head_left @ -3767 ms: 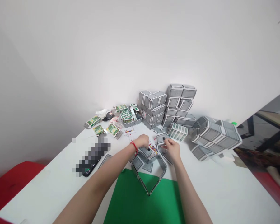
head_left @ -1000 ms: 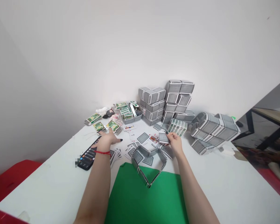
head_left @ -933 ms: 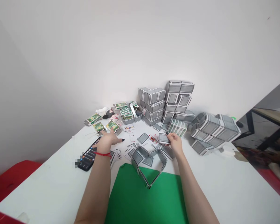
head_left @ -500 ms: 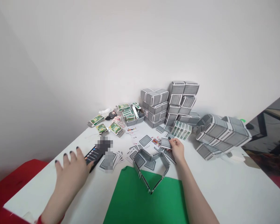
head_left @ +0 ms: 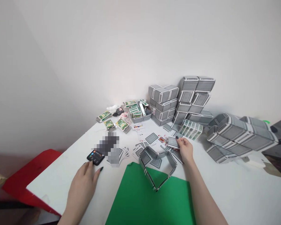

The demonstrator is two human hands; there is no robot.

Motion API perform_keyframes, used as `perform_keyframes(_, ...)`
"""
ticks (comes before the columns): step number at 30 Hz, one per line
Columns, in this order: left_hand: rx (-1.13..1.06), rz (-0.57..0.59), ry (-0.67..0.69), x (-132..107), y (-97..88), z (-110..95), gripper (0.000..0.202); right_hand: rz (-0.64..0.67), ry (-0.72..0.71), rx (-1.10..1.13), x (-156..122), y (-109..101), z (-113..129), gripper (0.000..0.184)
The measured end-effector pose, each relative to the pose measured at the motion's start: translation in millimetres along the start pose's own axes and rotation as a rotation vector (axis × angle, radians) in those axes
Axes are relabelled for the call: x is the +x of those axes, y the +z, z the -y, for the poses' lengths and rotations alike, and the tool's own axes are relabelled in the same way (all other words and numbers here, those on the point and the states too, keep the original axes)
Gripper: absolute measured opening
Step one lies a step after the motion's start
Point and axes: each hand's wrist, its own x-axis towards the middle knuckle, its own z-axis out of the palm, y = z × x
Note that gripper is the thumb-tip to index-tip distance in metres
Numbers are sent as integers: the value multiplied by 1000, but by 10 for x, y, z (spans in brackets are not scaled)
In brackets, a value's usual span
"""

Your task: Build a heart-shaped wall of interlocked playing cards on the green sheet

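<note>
Pinches a small folded grey card piece between thumb and fingers of the right hand, just right of the middle of the frame. Holds nothing visible in the left hand, lower left — fingers loosely spread, thumb wide, fingertips at the near end of a phone. Cannot tell whether touching its edge or only over it. Has an open heart-shaped card frame at lower center, partly on a green sheet, partly on the white tabletop, with loose cards inside its outline. Has a card fan beside the phone and a single back-up card near the middle. Faces grey card-built structures — a shorter stack and a taller stack, upper right of center, plus a bulky block at far right. Has green-and-yellow boxes left of center.
</note>
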Motion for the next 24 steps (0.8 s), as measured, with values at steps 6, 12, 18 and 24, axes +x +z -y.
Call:
perform_keyframes(6, 93, -6, 33, 90, 73, 97, 53, 4, -13, -29, -19, 14, 2, 41)
perform_keyframes(12, 151, -7, 25, 135, 57, 88, 53, -4, -7, -40, -51, 20, 32, 41)
perform_keyframes(18, 107, -156, 74, 302, 127, 50, 55, 14, 7, -28, -74, 28, 57, 44)
perform_keyframes(24, -16, -209, 168, 421, 210, 38, 35, 12, -6, -67, -86, 25, 74, 46)
